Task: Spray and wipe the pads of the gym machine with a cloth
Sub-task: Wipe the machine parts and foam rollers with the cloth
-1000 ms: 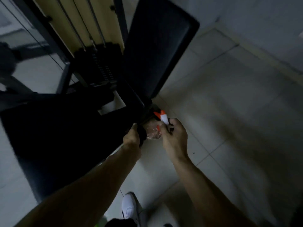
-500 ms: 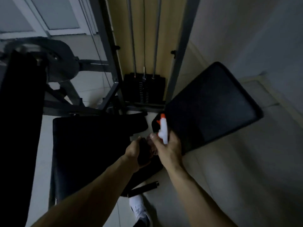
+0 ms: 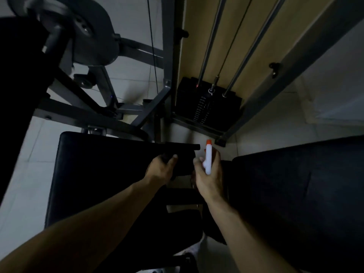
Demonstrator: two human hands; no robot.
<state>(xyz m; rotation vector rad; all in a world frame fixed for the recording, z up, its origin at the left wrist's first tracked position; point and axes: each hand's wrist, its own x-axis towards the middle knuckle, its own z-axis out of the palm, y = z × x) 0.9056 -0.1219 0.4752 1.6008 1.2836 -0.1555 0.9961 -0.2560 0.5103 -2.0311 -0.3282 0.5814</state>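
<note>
My right hand (image 3: 208, 174) grips a spray bottle with a white head and orange nozzle (image 3: 208, 157), nozzle pointing away from me. My left hand (image 3: 160, 168) holds a dark cloth (image 3: 184, 164) beside it, over the near edge of a black seat pad (image 3: 102, 170). A second black pad (image 3: 295, 190) lies to the right of the bottle. The room is dim and the cloth barely stands out against the pad.
A black weight stack (image 3: 206, 103) with two steel guide rods (image 3: 210, 42) stands behind the pads. Grey frame tubes (image 3: 149, 107) and a round cam (image 3: 86, 28) fill the upper left. A tall dark pad (image 3: 17, 91) is at the far left. Pale floor tiles (image 3: 23, 174) show around the machine.
My view has swung up and left, and the seat pad now sits under my hands. Both hands keep their hold on bottle and cloth, the nozzle now pointing straight ahead.
</note>
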